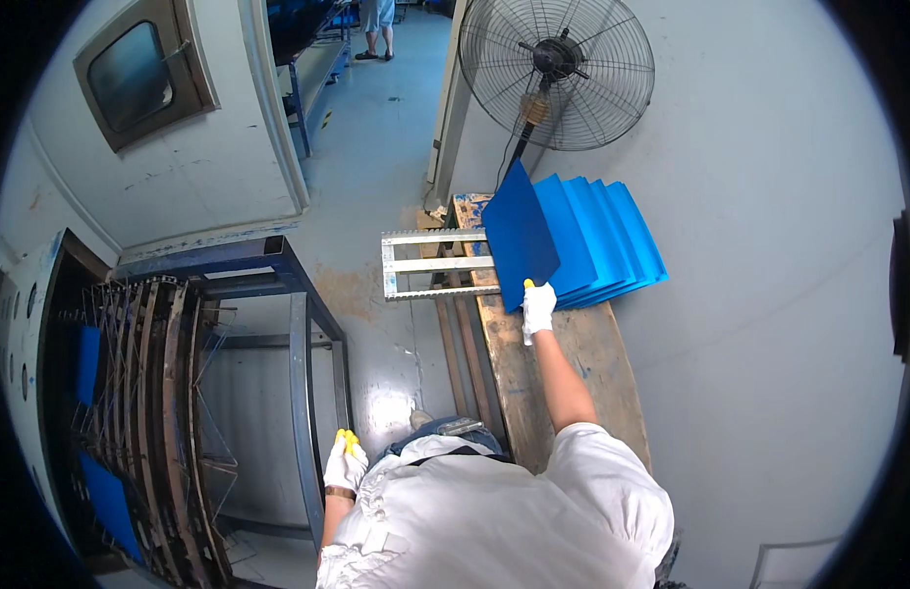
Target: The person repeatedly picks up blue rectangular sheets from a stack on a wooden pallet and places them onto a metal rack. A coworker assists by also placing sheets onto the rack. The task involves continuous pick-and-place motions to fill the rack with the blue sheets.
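My right hand (pixel 538 308), in a white glove with yellow fingertips, grips the near lower corner of a dark blue sheet (pixel 520 236). This sheet stands tilted at the left end of a row of brighter blue sheets (pixel 612 240). They stand on edge, leaning, in a slotted metal rack (pixel 437 264) on a worn wooden bench (pixel 573 363). The rack's left end juts out past the bench. Low at my left side hangs my left hand (pixel 346 462), gloved the same way. Its fingers are loosely apart, with nothing visible in them.
A large black floor fan (pixel 558 64) stands behind the bench. At left are a blue-grey metal frame (pixel 300 393) and a machine opening with rusty curved bars (pixel 165 432) and blue sheets inside. Beyond the doorway, a person's legs (pixel 378 29) show.
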A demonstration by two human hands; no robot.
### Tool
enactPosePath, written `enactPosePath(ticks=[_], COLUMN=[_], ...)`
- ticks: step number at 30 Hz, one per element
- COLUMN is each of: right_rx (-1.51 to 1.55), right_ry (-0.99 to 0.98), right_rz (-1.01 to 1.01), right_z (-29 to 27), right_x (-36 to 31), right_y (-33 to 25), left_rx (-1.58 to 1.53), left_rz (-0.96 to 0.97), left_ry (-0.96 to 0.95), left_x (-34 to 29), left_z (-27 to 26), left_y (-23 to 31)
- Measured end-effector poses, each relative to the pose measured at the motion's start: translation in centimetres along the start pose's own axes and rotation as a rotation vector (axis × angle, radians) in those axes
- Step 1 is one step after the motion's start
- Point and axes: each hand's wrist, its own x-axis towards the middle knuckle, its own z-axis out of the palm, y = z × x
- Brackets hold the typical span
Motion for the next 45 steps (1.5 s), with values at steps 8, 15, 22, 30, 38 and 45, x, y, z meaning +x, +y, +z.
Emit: enactPosePath(ticks=[8, 15, 22, 30, 38, 45], right_rx=[0.322, 0.243, -0.539, -0.376, 0.133, 0.356], right_ry=[-0.513, -1.117, -1.87, -2.477, -2.642, -2.344], right_rz=[0.648, 0.888, 0.483, 0.126, 0.441, 0.812], right_z=[-1.2, 3.6, 16.7, 26.4, 24.9, 27.9], right_x=[1.4, -6.4, -27.6, -52.3, -75.7, -84.3], right_y=[5.1, 4.5, -1.0, -14.1, -24.1, -27.7], left_rx=[-0.005, -0.215, -0.39, -0.587, 1.448, 0.535], left_rz=[-0.024, 0.04, 0.259, 0.538, 0.929, 0.915], left_ry=[-0.009, -0.035, 0.022, -0.031, 0.826, 0.556], left_x=[-0.6, -2.8, -7.8, -12.4, -16.9, -12.5], left_z=[-1.0, -4.1, -8.8, -18.5, -25.3, -27.5], left_y=[1.2, 3.6, 7.7, 10.4, 12.6, 14.3])
